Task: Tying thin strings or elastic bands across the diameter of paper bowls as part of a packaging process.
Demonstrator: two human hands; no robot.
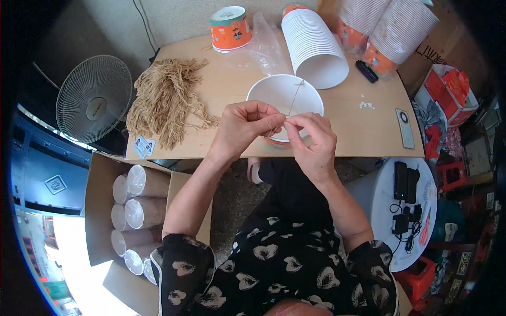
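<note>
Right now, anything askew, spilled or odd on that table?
Mostly tidy. A stack of paper bowls lies toppled on its side behind the white bowl both hands work over. Small white scraps lie loose near the phone. Twine bundle sprawls loosely at left.

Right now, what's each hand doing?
Left hand: closed, pinching the string over the white bowl.
Right hand: closed, pinching the same string.

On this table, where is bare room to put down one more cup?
Bare wood lies between the white bowl and the phone, and between the twine pile and the bowl. The back edge is crowded: orange cup, plastic bag, cup stacks.
</note>
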